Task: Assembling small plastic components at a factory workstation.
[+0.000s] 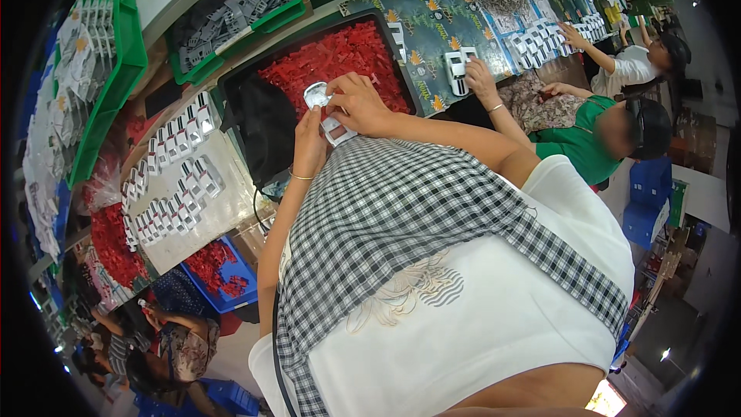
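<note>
Both my hands are at a white toy car body [337, 131] just above my checked apron, at the near edge of a black tray [395, 50] of red plastic parts [332, 52]. My left hand [309, 143] grips it from the left with the fingers closed. Over its middle my right hand [361, 104] bends its fingers, pressed against it. One shiny white end [316, 94] sticks out beyond my fingers, and a reddish patch shows at the near end. The fingers hide the middle, so I cannot tell whether it is one piece or two.
Rows of white toy cars [185, 127] stand on the table at left. Green bins [231, 23] of grey parts lie beyond, and a blue bin [239, 293] of red pieces sits lower left. On the right, a co-worker's hand [482, 81] touches another white toy car [457, 69].
</note>
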### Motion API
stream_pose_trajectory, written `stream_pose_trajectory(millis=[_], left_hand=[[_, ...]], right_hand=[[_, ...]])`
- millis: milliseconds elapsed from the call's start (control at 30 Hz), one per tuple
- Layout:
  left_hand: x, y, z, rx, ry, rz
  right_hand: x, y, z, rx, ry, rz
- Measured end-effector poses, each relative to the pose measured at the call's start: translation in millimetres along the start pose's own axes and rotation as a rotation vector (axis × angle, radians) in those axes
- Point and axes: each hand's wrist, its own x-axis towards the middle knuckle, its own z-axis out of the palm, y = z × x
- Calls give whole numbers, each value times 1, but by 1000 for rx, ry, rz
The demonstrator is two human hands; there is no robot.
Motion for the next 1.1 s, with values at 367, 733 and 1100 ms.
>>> stream_pose_trajectory(millis=[367, 733, 1100], left_hand=[[7, -11, -12, 139, 152, 119], [8, -6, -7, 491, 166, 295], [3, -5, -4, 565, 217, 337]], right_hand=[[6, -2, 4, 180, 118, 111], [11, 3, 2, 647, -47, 443], [18, 2, -1, 591, -96, 471]])
